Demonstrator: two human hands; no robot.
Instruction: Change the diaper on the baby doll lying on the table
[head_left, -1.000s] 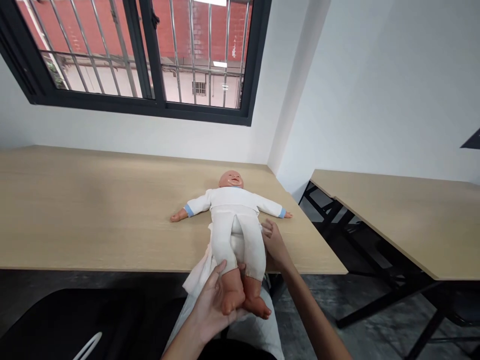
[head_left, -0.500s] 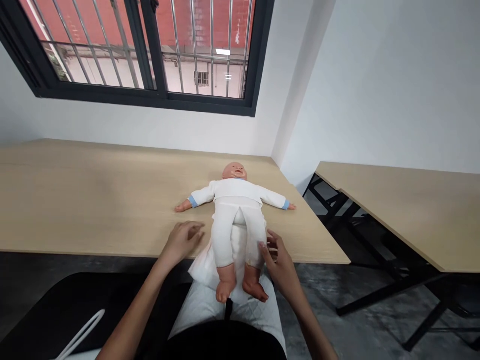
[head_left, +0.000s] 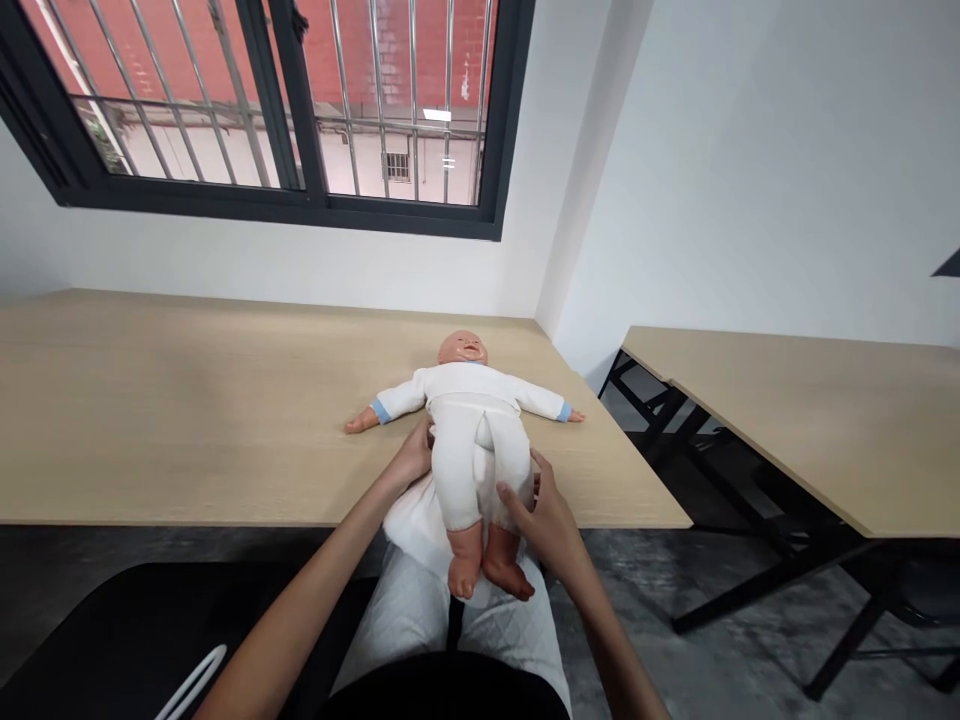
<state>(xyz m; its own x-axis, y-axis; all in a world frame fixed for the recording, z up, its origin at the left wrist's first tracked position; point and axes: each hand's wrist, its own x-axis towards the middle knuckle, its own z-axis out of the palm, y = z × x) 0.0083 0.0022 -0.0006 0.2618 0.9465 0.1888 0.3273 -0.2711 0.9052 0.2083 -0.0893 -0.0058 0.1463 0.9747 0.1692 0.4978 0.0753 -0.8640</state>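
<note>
A baby doll (head_left: 472,440) in a white long-sleeved outfit with blue cuffs lies on its back on a light wooden table (head_left: 187,400), its feet past the table's front edge. A white cloth (head_left: 412,522) is bunched beneath its hips. My left hand (head_left: 411,458) presses against the doll's waist, with the fingertips tucked behind it and hidden. My right hand (head_left: 534,510) lies across the doll's thigh, its fingers on the white fabric.
My lap in white quilted fabric (head_left: 427,610) is under the doll's legs. A second wooden table (head_left: 750,420) on black metal legs stands to the right. A barred window (head_left: 262,100) is in the wall behind. A black surface (head_left: 112,640) with a white strap (head_left: 191,682) lies at lower left.
My left hand has moved from the bare tabletop to the doll's waist. My right hand has shifted onto the doll's thigh. The white cloth now sits more under the hips.
</note>
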